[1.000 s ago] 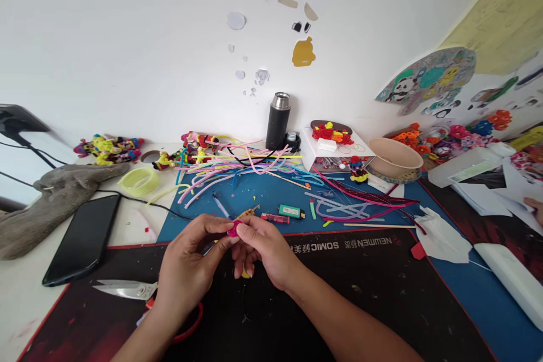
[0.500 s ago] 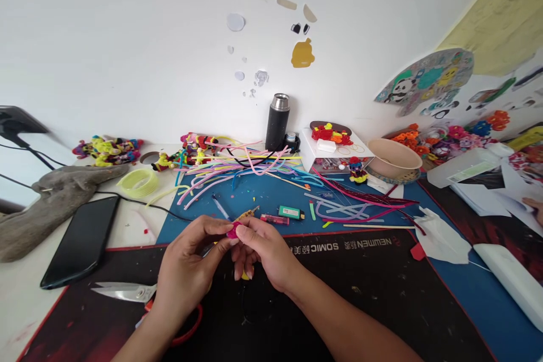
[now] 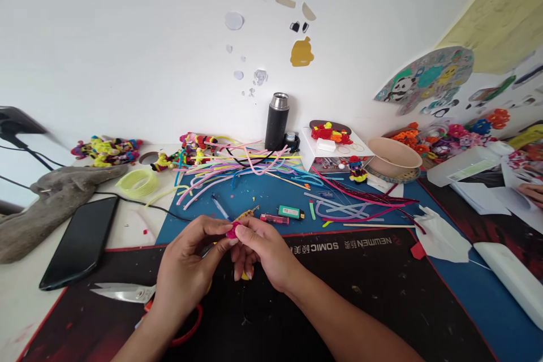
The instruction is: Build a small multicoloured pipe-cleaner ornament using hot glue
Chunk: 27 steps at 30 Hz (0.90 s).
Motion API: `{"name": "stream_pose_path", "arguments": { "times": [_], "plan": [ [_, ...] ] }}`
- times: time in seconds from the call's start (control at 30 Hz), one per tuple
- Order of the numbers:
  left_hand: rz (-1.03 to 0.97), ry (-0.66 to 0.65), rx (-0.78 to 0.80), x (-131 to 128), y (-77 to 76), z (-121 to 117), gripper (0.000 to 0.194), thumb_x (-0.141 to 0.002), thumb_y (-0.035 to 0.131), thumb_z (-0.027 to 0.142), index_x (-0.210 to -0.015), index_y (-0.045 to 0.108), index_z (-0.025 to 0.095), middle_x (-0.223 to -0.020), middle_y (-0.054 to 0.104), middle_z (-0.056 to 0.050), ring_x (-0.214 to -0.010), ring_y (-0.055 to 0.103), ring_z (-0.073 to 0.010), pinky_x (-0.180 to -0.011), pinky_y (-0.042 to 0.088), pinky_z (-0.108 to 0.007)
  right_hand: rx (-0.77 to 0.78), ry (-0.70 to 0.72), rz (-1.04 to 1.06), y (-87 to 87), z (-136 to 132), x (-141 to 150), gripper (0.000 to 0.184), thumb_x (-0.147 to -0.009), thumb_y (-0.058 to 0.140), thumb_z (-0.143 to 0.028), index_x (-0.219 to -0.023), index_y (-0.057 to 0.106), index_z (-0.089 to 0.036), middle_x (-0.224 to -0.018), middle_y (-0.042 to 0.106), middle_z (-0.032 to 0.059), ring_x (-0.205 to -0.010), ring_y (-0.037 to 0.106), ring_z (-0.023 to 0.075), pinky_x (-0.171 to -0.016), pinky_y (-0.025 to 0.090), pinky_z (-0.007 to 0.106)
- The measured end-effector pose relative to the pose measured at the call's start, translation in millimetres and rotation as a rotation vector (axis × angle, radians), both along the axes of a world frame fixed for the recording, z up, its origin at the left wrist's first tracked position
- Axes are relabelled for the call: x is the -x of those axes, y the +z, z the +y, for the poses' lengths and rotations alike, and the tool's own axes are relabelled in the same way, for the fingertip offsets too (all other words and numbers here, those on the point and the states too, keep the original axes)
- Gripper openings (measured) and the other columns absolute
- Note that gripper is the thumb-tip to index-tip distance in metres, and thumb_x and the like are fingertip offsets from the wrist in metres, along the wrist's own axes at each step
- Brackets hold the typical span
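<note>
Between the fingertips of both hands is a small, fuzzy magenta piece (image 3: 232, 231) that looks like wound pipe cleaner. My left hand (image 3: 184, 263) pinches it from the left with thumb and forefinger. From the right, the thumb and forefinger of my right hand (image 3: 268, 251) close on it, while the other fingers curl below. A bit of yellow (image 3: 245, 276) shows under the right fingers, mostly hidden. Scissors with red handles (image 3: 125, 292) lie partly beneath my left wrist. Just beyond the hands are a pen (image 3: 220, 206), a red lighter (image 3: 274, 219) and a green lighter (image 3: 291, 212).
Many coloured pipe cleaners (image 3: 237, 168) spread along the back. A black thermos (image 3: 277, 124), a white box (image 3: 339, 150) and a pinkish bowl (image 3: 393, 157) stand near the wall. Left lies a phone (image 3: 80, 243). Another person's hand (image 3: 533, 192) shows at the right edge.
My two hands keep nearly the same pose on the magenta piece. At the right edge, the other person's hand has shifted slightly further into view.
</note>
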<state>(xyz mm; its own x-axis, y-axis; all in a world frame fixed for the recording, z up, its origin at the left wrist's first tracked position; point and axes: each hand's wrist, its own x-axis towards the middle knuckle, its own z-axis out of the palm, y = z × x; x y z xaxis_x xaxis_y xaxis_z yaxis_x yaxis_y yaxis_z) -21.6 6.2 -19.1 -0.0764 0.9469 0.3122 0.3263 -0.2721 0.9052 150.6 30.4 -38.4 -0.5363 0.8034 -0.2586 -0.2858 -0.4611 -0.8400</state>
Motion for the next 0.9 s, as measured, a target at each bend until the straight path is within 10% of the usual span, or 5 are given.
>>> {"name": "stream_pose_path", "arguments": {
  "times": [0.9],
  "plan": [
    [0.0, -0.003, 0.0, 0.1, -0.2, 0.4, 0.015, -0.091, 0.085, 0.04, -0.089, 0.081, 0.026, -0.087, 0.084, -0.004, -0.079, 0.082, -0.0228, -0.074, 0.069, -0.031, -0.002, 0.004, 0.004, -0.1, -0.7, 0.2, 0.064, -0.085, 0.078, -0.08, -0.101, 0.06, -0.02, -0.071, 0.068, -0.0026, -0.047, 0.066, 0.0131, -0.039, 0.039, 0.019]
  ]
}}
